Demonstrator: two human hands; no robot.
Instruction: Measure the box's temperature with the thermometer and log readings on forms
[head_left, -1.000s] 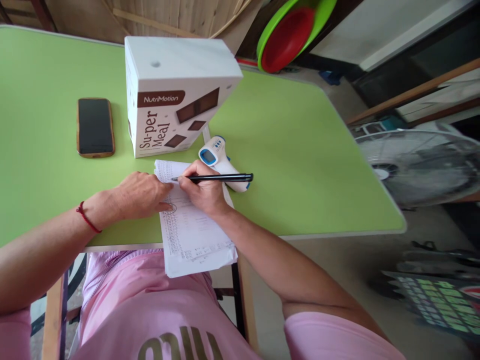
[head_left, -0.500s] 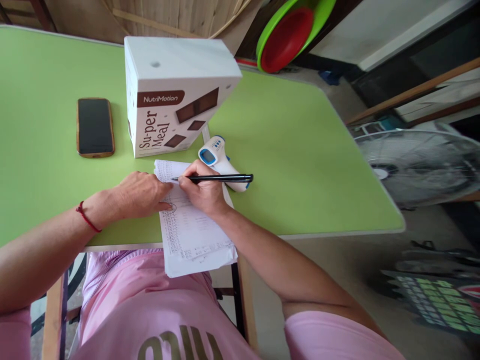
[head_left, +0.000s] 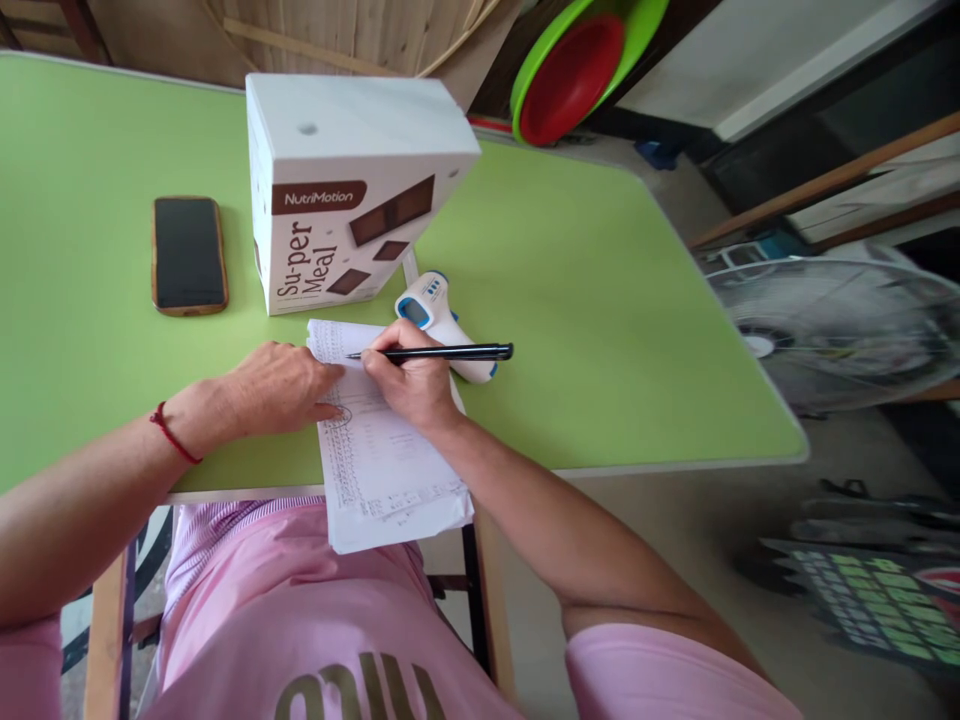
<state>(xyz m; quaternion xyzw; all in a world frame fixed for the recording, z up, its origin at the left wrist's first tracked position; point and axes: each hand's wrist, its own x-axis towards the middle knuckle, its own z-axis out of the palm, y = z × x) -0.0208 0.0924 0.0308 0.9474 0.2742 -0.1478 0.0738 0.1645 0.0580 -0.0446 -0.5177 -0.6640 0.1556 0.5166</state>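
Observation:
A stack of handwritten paper sheets (head_left: 390, 465) lies at the table's near edge, its lower end jutting past it. My right hand (head_left: 412, 385) grips a black pen (head_left: 457, 352) whose tip is on or just over the writing near the top of the page. My left hand (head_left: 281, 390), with a red string bracelet at the wrist, lies on the sheet's left edge, index finger and thumb apart, holding nothing. Just beyond my right hand is a white and blue infrared thermometer (head_left: 433, 305), partly covered by the hand and pen.
A white NutriMotion box (head_left: 364, 115) stands on the green table (head_left: 600, 330) behind the papers. To its left lies a phone (head_left: 189, 255) in a brown case. Off the table's right end is a fan (head_left: 832, 330); green and red basins (head_left: 570, 80) are beyond the far edge.
The pen and my right hand have shifted very slightly to the right. My left hand stays in place on the paper, and the whole view has drifted a little.

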